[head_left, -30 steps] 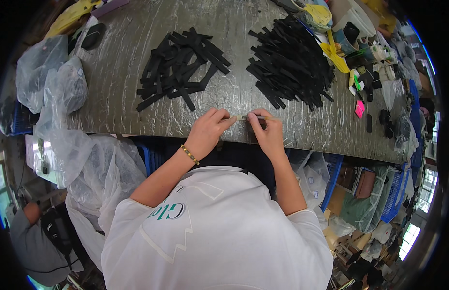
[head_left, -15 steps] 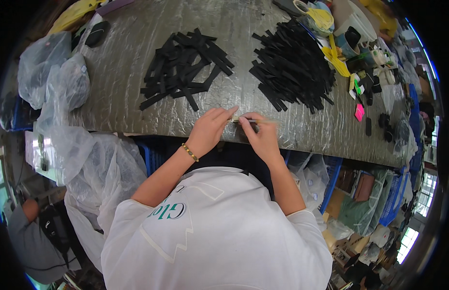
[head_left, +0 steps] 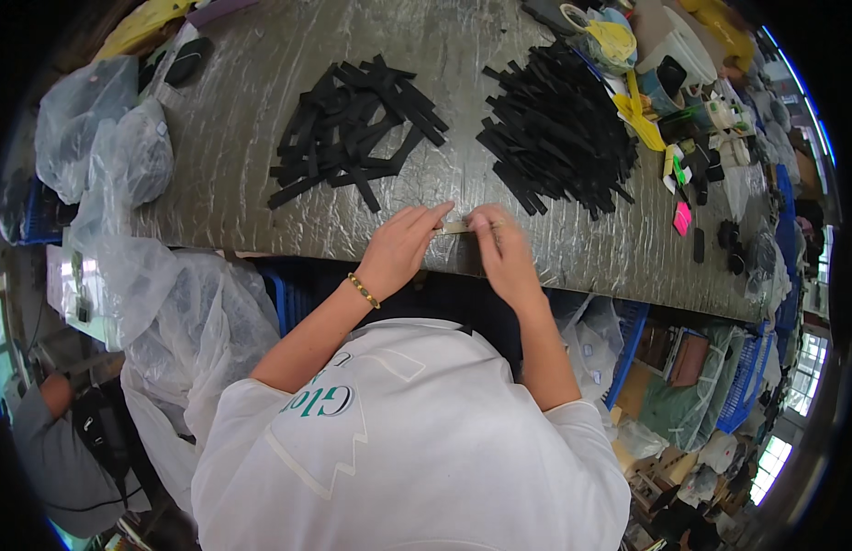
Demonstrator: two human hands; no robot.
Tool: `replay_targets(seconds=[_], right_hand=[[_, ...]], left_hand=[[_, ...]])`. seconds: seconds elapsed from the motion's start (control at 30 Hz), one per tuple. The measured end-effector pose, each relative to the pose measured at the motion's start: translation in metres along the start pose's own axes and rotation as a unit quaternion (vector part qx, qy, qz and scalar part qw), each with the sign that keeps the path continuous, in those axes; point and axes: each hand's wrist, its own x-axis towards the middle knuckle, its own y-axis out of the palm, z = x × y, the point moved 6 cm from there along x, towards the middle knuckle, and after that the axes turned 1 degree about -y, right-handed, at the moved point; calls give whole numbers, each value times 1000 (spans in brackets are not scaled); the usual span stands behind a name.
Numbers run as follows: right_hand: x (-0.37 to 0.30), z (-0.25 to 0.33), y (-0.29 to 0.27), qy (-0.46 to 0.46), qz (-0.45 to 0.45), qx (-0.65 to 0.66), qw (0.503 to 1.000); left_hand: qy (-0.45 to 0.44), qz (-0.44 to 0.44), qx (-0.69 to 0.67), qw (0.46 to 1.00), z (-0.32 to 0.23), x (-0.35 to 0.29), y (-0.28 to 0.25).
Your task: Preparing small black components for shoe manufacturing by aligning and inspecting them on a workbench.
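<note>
Near the front edge of the worktable (head_left: 261,225), my left hand (head_left: 400,242) is closed at one end of a short, narrow pale strip (head_left: 454,227), its index finger reaching forward along the tabletop. My right hand (head_left: 507,257) is at the strip's other end, fingers bent together and slightly blurred. A thin light-coloured bit shows by its fingertips, too small to make out. Beyond my left hand lies a loose pile of black strips (head_left: 348,138). A denser heap of similar black strips (head_left: 564,129) is ahead of my right hand.
Clear plastic bags (head_left: 100,147) crowd the table's left side. At the right are a white bucket (head_left: 674,46), yellow scissors-like handles (head_left: 639,115), a pink tag (head_left: 681,219) and small black parts (head_left: 734,243). Blue crates (head_left: 628,349) stand below. A person's grey sleeve (head_left: 54,450) shows lower left.
My right hand has shifted slightly right and turned. The thin stick that pointed rightward from its fingers is now mostly hidden, and more of the pale strip shows between my hands.
</note>
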Motion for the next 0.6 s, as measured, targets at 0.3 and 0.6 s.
replay_targets(seconds=[0.3, 0.6], right_hand=[[2, -12, -2, -64, 78, -92, 991], [32, 31, -28, -93, 56, -5, 994]], left_hand=[[-15, 18, 5, 1000, 1, 0, 1], [51, -70, -5, 996, -11, 12, -45]])
